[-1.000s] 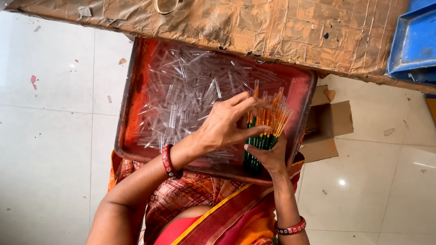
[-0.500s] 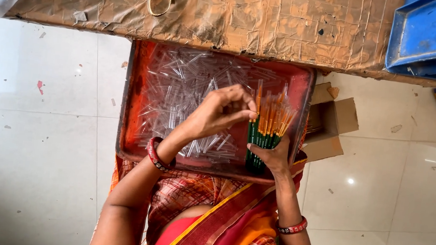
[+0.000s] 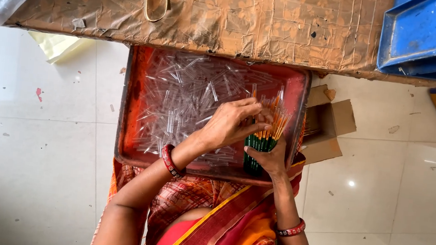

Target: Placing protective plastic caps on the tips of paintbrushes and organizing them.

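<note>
Red rectangular metal tray (image 3: 131, 104), resting on the lap: a loose heap of clear plastic tubes (image 3: 188, 99) covers its base, spreading left of and beyond the hand-held bundle near its right wall.

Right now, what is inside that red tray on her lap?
The red tray holds a heap of clear plastic tubes. The right hand grips a bundle of green-and-orange sticks upright in it; the left hand touches their tips. Whatever lies under the hands is hidden.
</note>
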